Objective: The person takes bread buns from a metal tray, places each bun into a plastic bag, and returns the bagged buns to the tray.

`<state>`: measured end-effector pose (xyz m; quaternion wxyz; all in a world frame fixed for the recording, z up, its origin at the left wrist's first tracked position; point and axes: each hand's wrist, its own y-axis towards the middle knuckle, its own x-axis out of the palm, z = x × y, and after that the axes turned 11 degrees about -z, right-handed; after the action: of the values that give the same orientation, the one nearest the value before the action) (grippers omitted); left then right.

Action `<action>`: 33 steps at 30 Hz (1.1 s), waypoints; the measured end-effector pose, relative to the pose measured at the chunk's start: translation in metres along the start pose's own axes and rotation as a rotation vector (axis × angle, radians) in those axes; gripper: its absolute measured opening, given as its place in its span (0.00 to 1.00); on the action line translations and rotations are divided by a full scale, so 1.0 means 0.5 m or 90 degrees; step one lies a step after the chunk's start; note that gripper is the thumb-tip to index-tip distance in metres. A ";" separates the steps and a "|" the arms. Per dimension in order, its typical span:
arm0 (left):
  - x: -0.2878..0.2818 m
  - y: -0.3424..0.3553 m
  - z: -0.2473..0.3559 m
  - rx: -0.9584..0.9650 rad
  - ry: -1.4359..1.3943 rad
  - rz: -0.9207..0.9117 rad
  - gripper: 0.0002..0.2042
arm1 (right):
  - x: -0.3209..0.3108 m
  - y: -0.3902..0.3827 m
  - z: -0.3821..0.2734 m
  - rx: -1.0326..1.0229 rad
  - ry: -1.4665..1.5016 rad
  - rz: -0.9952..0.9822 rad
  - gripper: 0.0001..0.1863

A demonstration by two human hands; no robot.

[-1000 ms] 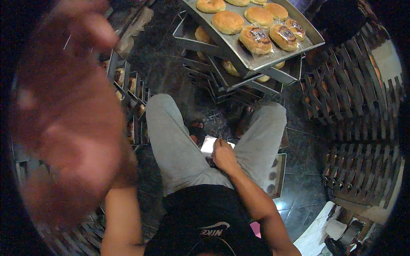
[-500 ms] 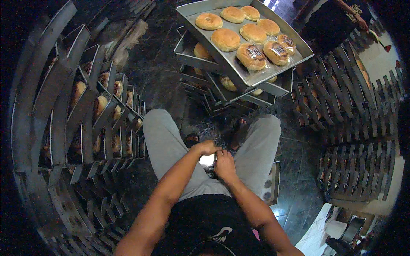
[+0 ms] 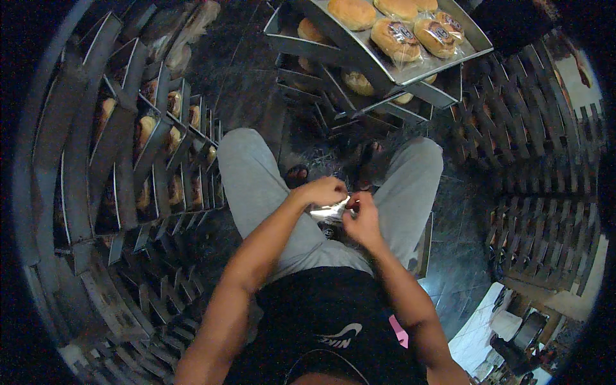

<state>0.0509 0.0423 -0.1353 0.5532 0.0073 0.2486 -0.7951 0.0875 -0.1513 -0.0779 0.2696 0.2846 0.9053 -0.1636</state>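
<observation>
Hands, head view: left hand (image 3: 321, 191) and right hand (image 3: 361, 215) meet low between the parted knees, fingertips just beside each other. Both have curled fingers and appear to pinch a shiny plastic wrapper (image 3: 330, 210) — left at its upper edge, right at its right-hand edge; the exact fingertip contact is too small to make out. Wrapper lies between the hands, over the lap, bright with glare; its contents cannot be told. Just below it, between the thighs, a dark item (image 3: 328, 232) with a pale round mark. Grey trousers (image 3: 253, 186), black shirt (image 3: 301, 314). Beyond the knees, a metal tray (image 3: 417, 72) tops a stack of trays set at crossed angles. On it, near its front corner: wrapped buns (image 3: 394, 40) bearing dark round emblems; behind and to the left, golden buns (image 3: 351, 13), partly cut by the frame. More buns show in the trays beneath. To the left, stacked dark trays (image 3: 74, 192) hold buns; to the right, further tray stacks (image 3: 526, 115) — contents mostly hidden. Dark tiled floor (image 3: 231, 90) below.
</observation>
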 end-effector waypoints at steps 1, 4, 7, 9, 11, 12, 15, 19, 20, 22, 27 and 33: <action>-0.003 -0.017 0.022 0.002 0.017 -0.056 0.18 | 0.000 0.002 0.017 0.047 0.079 0.028 0.16; 0.026 -0.054 0.062 -0.026 0.177 -0.057 0.24 | 0.007 0.010 0.040 0.119 0.356 0.101 0.16; 0.048 -0.045 0.048 0.000 0.288 -0.037 0.22 | 0.003 0.024 0.032 0.147 0.374 0.104 0.16; 0.053 -0.039 0.041 -0.020 0.253 -0.058 0.19 | 0.005 0.022 0.033 0.139 0.402 0.091 0.16; 0.046 -0.035 0.042 -0.075 0.216 -0.039 0.15 | 0.001 0.023 0.035 0.147 0.417 0.080 0.15; 0.038 -0.035 0.048 -0.102 0.197 -0.030 0.14 | -0.001 0.022 0.035 0.160 0.419 0.076 0.15; 0.015 -0.043 0.064 -0.106 0.139 -0.022 0.12 | 0.000 0.024 0.029 0.188 0.369 0.046 0.16; 0.013 -0.033 0.000 -0.057 0.105 0.012 0.11 | 0.004 0.025 0.006 0.035 0.021 -0.077 0.18; 0.010 -0.035 -0.004 -0.075 0.074 0.022 0.12 | 0.001 0.019 -0.007 0.108 -0.044 -0.157 0.14; -0.006 -0.039 -0.005 -0.092 0.016 0.036 0.15 | 0.003 0.012 -0.012 0.057 -0.217 -0.280 0.11; -0.018 -0.040 0.004 0.034 -0.422 0.060 0.23 | -0.067 0.038 0.004 0.150 0.176 0.102 0.06; -0.014 -0.040 0.100 0.166 -0.655 0.326 0.11 | -0.145 0.052 -0.004 0.109 0.470 0.181 0.08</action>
<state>0.0491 0.0335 -0.0819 0.7715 -0.2513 -0.1613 -0.5618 0.1527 -0.1608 -0.0381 -0.0785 0.4680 0.8760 -0.0862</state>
